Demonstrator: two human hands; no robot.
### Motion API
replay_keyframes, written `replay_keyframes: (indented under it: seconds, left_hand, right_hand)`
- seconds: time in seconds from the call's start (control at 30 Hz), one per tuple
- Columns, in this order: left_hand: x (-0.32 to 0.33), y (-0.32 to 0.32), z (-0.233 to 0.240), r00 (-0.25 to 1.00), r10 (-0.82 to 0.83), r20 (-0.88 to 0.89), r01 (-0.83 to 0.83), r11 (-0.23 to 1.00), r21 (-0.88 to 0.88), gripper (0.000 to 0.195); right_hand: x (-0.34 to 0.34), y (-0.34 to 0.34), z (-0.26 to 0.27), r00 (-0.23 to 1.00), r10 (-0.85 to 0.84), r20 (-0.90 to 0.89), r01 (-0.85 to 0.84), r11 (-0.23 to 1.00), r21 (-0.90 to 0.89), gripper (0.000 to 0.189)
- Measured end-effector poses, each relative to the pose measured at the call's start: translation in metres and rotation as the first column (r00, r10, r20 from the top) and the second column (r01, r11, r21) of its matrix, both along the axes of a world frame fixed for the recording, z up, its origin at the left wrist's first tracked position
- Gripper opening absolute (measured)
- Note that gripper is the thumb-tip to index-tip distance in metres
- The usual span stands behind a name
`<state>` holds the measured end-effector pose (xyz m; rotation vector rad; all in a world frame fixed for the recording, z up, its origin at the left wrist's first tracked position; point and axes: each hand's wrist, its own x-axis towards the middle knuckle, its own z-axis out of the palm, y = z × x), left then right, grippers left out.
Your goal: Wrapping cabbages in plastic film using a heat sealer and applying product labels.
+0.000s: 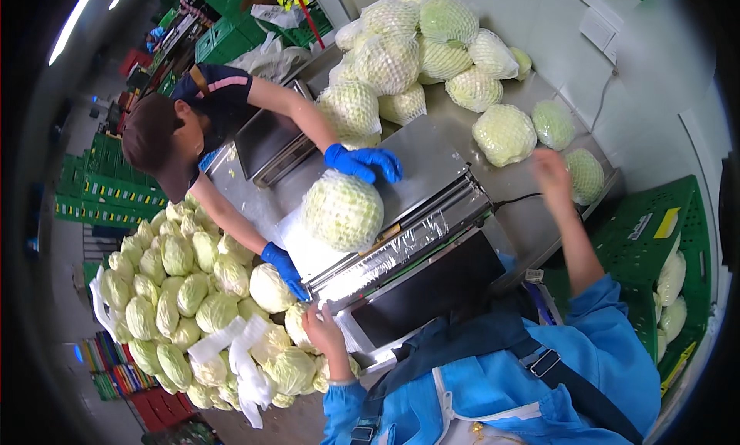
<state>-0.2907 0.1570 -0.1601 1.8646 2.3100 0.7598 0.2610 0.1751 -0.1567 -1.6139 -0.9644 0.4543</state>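
Observation:
My left hand (325,334) is at the near left corner of a film wrapping machine (399,254), its fingertips by the end of the clear plastic film (419,231). Whether it pinches the film is too small to tell. Motion blurs my right hand (554,176), which is over the steel table beside a wrapped cabbage (585,176). Another wrapped cabbage (504,134) lies just to its left. On the machine's steel top sits a cabbage in a white foam net (343,211). A co-worker's blue-gloved hand (364,162) touches it from behind.
The co-worker's other gloved hand (284,270) reaches the machine's left end. Bare cabbages (176,295) are heaped at left, netted ones (387,63) at the back. A green crate (647,243) stands at right. A black cable (517,200) crosses the steel table (537,214).

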Motion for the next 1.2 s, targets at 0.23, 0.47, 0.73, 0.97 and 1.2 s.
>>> replay_keyframes:
  seconds: [0.23, 0.47, 0.73, 0.97, 1.2]
  left_hand:
    - [0.039, 0.043, -0.03, 0.994, 0.016, -0.108, -0.022, 0.999, -0.049, 0.021]
    - [-0.042, 0.052, 0.079, 0.437, 0.033, 0.899, 0.606, 0.727, -0.321, 0.016]
    - [0.032, 0.216, 0.076, 0.122, -0.409, 0.904, 0.175, 0.906, 0.386, 0.012]
    - [0.044, 0.213, -0.019, 0.399, 0.03, 0.917, 0.213, 0.969, -0.124, 0.029]
    - [0.03, 0.188, -0.001, 0.443, -0.518, 0.731, 0.701, 0.709, 0.077, 0.132]
  right_hand:
    - [-0.172, 0.04, -0.022, 0.605, 0.525, 0.599, -0.286, 0.845, -0.452, 0.032]
    - [-0.123, 0.03, 0.057, 0.385, 0.584, -0.715, -0.869, 0.491, -0.066, 0.021]
    - [-0.202, 0.198, 0.097, 0.763, 0.607, -0.223, -0.515, 0.779, 0.358, 0.018]
    - [-0.228, 0.202, -0.028, 0.688, 0.66, -0.301, -0.723, 0.66, -0.206, 0.038]
    - [-0.216, 0.168, 0.036, 0.342, 0.925, -0.164, -0.904, 0.276, -0.326, 0.128]
